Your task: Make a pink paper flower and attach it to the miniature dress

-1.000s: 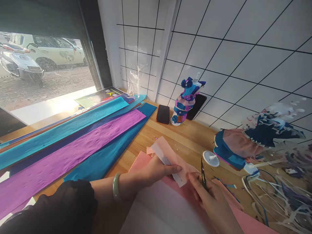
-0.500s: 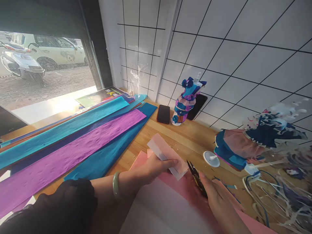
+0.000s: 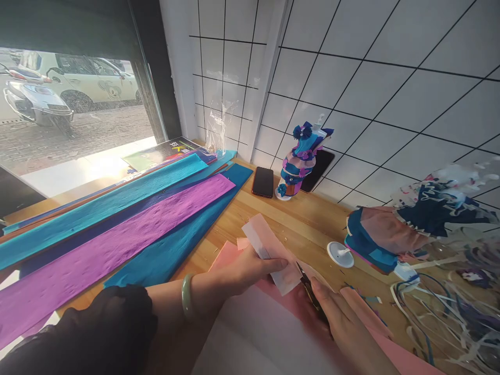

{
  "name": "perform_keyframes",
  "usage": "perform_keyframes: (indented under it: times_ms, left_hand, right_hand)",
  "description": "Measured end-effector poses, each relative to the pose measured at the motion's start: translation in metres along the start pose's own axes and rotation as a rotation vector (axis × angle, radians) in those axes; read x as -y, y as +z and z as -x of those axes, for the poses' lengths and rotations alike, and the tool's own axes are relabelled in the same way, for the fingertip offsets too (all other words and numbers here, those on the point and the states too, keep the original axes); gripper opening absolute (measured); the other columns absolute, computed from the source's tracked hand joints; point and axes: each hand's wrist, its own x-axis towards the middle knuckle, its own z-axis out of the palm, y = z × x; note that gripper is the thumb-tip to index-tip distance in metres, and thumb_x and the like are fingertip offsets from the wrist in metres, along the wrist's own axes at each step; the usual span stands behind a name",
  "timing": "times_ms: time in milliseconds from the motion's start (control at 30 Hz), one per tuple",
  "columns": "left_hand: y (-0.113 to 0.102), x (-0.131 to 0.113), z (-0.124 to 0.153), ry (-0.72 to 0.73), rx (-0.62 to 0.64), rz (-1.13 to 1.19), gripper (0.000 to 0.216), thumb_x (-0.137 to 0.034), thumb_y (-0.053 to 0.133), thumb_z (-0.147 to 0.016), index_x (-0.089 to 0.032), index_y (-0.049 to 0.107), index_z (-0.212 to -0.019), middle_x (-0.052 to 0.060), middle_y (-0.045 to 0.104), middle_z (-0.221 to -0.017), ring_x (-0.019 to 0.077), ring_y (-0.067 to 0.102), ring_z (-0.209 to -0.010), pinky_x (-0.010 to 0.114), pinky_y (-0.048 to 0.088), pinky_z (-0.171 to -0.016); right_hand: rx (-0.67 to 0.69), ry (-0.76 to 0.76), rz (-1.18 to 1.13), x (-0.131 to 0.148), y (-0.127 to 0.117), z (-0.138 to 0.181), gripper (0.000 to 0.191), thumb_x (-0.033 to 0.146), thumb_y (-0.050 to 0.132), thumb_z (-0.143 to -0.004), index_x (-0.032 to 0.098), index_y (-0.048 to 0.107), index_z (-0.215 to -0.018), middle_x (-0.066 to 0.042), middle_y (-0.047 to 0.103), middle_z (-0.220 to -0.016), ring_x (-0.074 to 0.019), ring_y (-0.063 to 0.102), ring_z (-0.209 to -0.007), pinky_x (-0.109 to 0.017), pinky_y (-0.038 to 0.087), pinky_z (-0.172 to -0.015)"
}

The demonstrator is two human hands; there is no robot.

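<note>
Scissors point(image 3: 308, 290) in the right fingers point(image 3: 323, 292) have swung over since the first frame, from pointing upward to leaning toward the left fingers point(image 3: 275, 265), with their tips now at the near right edge of the pink strip point(image 3: 271, 240). The right fingers, which pinched that edge then, have come away from it.

The left fingers are closed on the strip, thumb flat on top; it reaches out past them both ahead and toward the scissors. The right fingers are curled around the scissors, whose handles are mostly hidden; I can't tell how far the blades are parted.

Beneath and just left of the left fingers lies pink paper point(image 3: 221, 255) on the tabletop point(image 3: 291, 208), with a pale sheet point(image 3: 250, 333) nearer than both hands. Well left of the left fingers runs a purple strip point(image 3: 156, 224); a phone point(image 3: 263, 182) lies well ahead of them. A white disc point(image 3: 339, 254) sits ahead of the right fingers.

Trimming the strip's edge seems to be the step in hand. The next move probably calls for a firm left pinch and the thumb kept clear of the blades.
</note>
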Motion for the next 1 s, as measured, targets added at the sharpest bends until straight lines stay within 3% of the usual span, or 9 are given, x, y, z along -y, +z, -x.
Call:
perform_keyframes:
  times_ms: [267, 367, 667, 1000]
  left_hand:
    - [-0.001, -0.004, 0.002, 0.003, 0.044, -0.036, 0.017, -0.029, 0.059, -0.073, -0.019, 0.062, -0.087, 0.002, 0.064, -0.091, 0.0167, 0.059, -0.084, 0.023, 0.046, -0.067]
    - [-0.001, -0.003, 0.002, 0.013, 0.079, -0.036, 0.02, -0.029, 0.057, -0.075, -0.021, 0.061, -0.093, 0.001, 0.064, -0.091, 0.0164, 0.059, -0.084, 0.022, 0.045, -0.068]
    - [-0.002, 0.001, 0.001, -0.014, 0.067, -0.054, 0.021, -0.031, 0.056, -0.075, -0.023, 0.06, -0.093, -0.002, 0.064, -0.091, 0.0163, 0.059, -0.086, 0.023, 0.044, -0.071]
    - [-0.001, -0.006, 0.003, -0.002, 0.087, -0.033, 0.018, -0.03, 0.055, -0.076, -0.023, 0.062, -0.09, -0.001, 0.065, -0.088, 0.017, 0.059, -0.084, 0.023, 0.045, -0.068]
  right_hand:
    - [-0.025, 0.006, -0.066, 0.004, 0.01, 0.003, 0.037, 0.033, 0.039, -0.079, 0.029, 0.063, -0.108, 0.0, 0.067, -0.109, -0.0203, 0.061, -0.1, -0.033, 0.047, -0.091]
    - [-0.025, 0.067, -0.107, 0.008, 0.014, 0.002, 0.038, 0.031, 0.032, -0.084, 0.029, 0.064, -0.104, -0.001, 0.069, -0.102, -0.0196, 0.062, -0.098, -0.035, 0.046, -0.091]
    - [0.036, 0.19, -0.208, 0.012, -0.002, -0.005, 0.038, 0.043, 0.032, -0.085, 0.028, 0.066, -0.093, -0.003, 0.071, -0.092, -0.0219, 0.062, -0.098, -0.035, 0.048, -0.087]
    - [-0.058, 0.231, -0.267, 0.015, 0.003, -0.008, 0.028, 0.041, 0.042, -0.083, 0.03, 0.068, -0.082, -0.001, 0.071, -0.079, -0.0208, 0.065, -0.086, -0.034, 0.051, -0.083]
